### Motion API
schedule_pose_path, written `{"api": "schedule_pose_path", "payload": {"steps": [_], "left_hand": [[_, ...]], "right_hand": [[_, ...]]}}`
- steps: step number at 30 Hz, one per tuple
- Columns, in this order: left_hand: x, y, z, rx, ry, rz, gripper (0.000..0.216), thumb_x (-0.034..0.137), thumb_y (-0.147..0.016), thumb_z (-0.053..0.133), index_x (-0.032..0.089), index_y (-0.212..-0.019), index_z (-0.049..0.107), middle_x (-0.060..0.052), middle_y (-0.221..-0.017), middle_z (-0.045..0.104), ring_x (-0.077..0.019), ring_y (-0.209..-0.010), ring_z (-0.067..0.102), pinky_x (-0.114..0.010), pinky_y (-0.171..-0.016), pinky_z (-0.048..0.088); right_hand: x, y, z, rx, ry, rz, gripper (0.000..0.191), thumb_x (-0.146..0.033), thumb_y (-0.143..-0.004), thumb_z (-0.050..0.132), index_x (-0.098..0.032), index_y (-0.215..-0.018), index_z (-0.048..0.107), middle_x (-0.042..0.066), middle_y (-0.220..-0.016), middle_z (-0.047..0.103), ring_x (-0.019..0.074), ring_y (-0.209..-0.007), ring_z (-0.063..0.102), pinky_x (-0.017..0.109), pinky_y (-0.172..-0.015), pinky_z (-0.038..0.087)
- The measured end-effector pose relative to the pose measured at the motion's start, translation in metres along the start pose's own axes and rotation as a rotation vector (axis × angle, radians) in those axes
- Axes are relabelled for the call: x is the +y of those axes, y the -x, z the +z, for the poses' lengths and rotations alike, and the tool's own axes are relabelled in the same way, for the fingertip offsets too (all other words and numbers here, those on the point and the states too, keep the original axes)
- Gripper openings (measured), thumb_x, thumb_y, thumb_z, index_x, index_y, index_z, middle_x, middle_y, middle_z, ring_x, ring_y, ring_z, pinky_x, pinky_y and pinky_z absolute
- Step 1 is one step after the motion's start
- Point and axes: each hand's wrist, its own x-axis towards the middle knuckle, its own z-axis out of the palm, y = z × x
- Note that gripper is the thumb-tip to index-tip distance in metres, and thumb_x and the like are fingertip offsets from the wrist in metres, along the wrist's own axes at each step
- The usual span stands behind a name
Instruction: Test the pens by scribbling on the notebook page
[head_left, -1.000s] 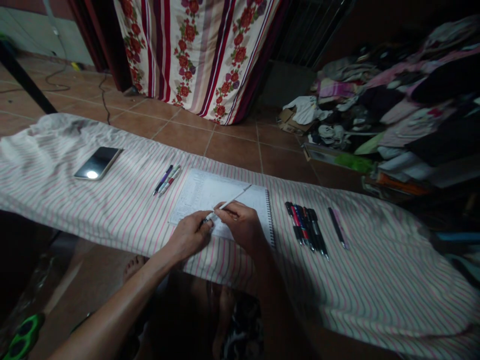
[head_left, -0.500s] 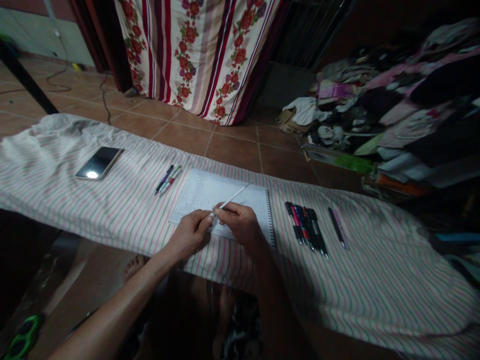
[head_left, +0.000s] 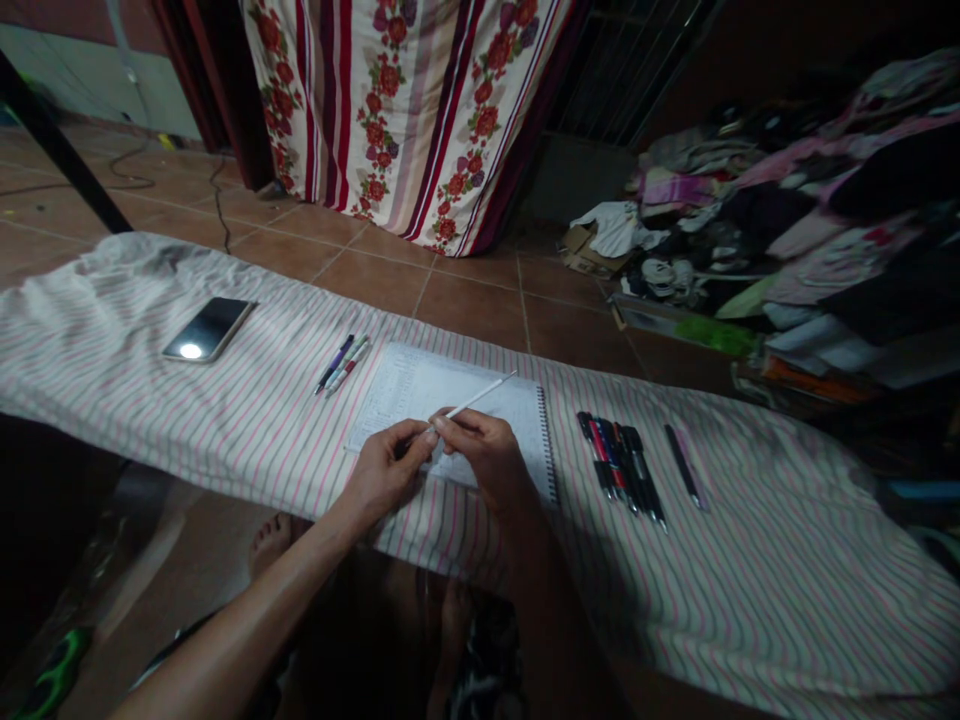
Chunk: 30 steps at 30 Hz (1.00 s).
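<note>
A slim white pen (head_left: 480, 396) slants up to the right over an open spiral notebook (head_left: 450, 375) with writing on its page. My right hand (head_left: 484, 445) pinches the pen's shaft between thumb and fingers. At its lower end, my left hand (head_left: 394, 462) is closed with thumb and forefinger together on the pen; the fingers hide that end. Both hands meet above the notebook's near half and cover part of the page.
A striped cloth (head_left: 277, 410) covers the long surface. Left of the notebook lie a few pens (head_left: 343, 364) and a phone (head_left: 210, 329). To its right are several dark and coloured pens (head_left: 621, 470), then a black pen (head_left: 682, 467) beside a pinkish one. Clothes (head_left: 810, 220) are heaped behind.
The view has shifted slightly, so everything sits a little further right and lower. Both hands keep hold of the pen, with only slight finger movement.
</note>
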Motion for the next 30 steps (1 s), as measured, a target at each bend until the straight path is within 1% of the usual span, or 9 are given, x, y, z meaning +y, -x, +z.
{"api": "schedule_pose_path", "payload": {"steps": [5, 9, 12, 15, 19, 23, 26, 30], "left_hand": [[-0.006, 0.002, 0.001, 0.024, -0.077, 0.028, 0.031, 0.041, -0.084, 0.047, 0.016, -0.080, 0.063, 0.001, -0.065, 0.056, -0.0097, -0.055, 0.048, -0.021, -0.055, 0.039], [-0.008, 0.003, 0.003, 0.049, -0.052, 0.021, 0.028, 0.041, -0.084, 0.048, 0.016, -0.085, 0.062, 0.000, -0.068, 0.059, -0.0104, -0.056, 0.052, -0.022, -0.056, 0.041], [-0.008, 0.004, 0.004, 0.062, -0.046, -0.006, 0.029, 0.041, -0.083, 0.049, 0.016, -0.087, 0.061, 0.001, -0.066, 0.058, -0.0101, -0.052, 0.051, -0.022, -0.054, 0.041], [-0.007, 0.005, 0.005, 0.068, -0.063, 0.002, 0.028, 0.041, -0.083, 0.049, 0.016, -0.087, 0.061, 0.001, -0.065, 0.059, -0.0105, -0.054, 0.053, -0.022, -0.055, 0.042], [-0.005, 0.007, 0.006, 0.083, -0.082, -0.004, 0.028, 0.040, -0.083, 0.049, 0.015, -0.087, 0.061, 0.000, -0.065, 0.059, -0.0112, -0.056, 0.054, -0.022, -0.056, 0.042], [-0.003, 0.009, 0.006, 0.082, -0.127, 0.004, 0.029, 0.040, -0.083, 0.049, 0.015, -0.089, 0.063, 0.000, -0.064, 0.059, -0.0115, -0.056, 0.054, -0.022, -0.056, 0.042], [-0.005, 0.009, 0.006, 0.070, -0.193, 0.052, 0.029, 0.039, -0.084, 0.047, 0.016, -0.090, 0.064, -0.001, -0.069, 0.062, -0.0130, -0.063, 0.057, -0.022, -0.059, 0.044], [-0.010, 0.008, 0.006, 0.106, -0.241, 0.140, 0.028, 0.036, -0.085, 0.046, 0.017, -0.094, 0.065, -0.005, -0.084, 0.067, -0.0167, -0.080, 0.061, -0.025, -0.073, 0.046]], "right_hand": [[0.006, -0.003, -0.001, -0.030, 0.024, 0.005, 0.019, -0.034, -0.066, 0.063, -0.016, -0.069, 0.067, -0.003, -0.051, 0.055, 0.0098, -0.050, 0.048, 0.022, -0.049, 0.038], [0.010, -0.006, -0.002, -0.072, -0.009, 0.020, 0.019, -0.033, -0.065, 0.065, -0.016, -0.074, 0.067, -0.002, -0.055, 0.058, 0.0096, -0.051, 0.051, 0.022, -0.050, 0.040], [0.011, -0.007, -0.003, -0.084, -0.047, 0.034, 0.019, -0.030, -0.064, 0.065, -0.016, -0.076, 0.064, -0.003, -0.056, 0.058, 0.0091, -0.051, 0.051, 0.022, -0.051, 0.041], [0.012, -0.007, -0.003, -0.067, -0.113, 0.024, 0.023, -0.028, -0.061, 0.068, -0.017, -0.079, 0.059, -0.005, -0.056, 0.056, 0.0085, -0.050, 0.051, 0.022, -0.050, 0.041], [0.013, -0.007, -0.004, -0.064, -0.157, 0.023, 0.027, -0.030, -0.058, 0.072, -0.018, -0.073, 0.054, -0.005, -0.055, 0.056, 0.0086, -0.050, 0.052, 0.022, -0.051, 0.041], [0.011, -0.006, -0.007, -0.090, -0.134, 0.037, 0.022, -0.031, -0.059, 0.070, -0.017, -0.068, 0.056, -0.005, -0.053, 0.055, 0.0085, -0.050, 0.050, 0.022, -0.051, 0.041], [0.009, -0.004, -0.009, -0.099, -0.137, 0.043, 0.019, -0.029, -0.060, 0.070, -0.017, -0.068, 0.057, -0.004, -0.053, 0.055, 0.0084, -0.050, 0.050, 0.023, -0.051, 0.040], [0.008, -0.003, -0.009, -0.106, -0.166, 0.028, 0.019, -0.029, -0.061, 0.070, -0.017, -0.069, 0.057, -0.004, -0.057, 0.056, 0.0085, -0.053, 0.051, 0.023, -0.054, 0.041]]}}
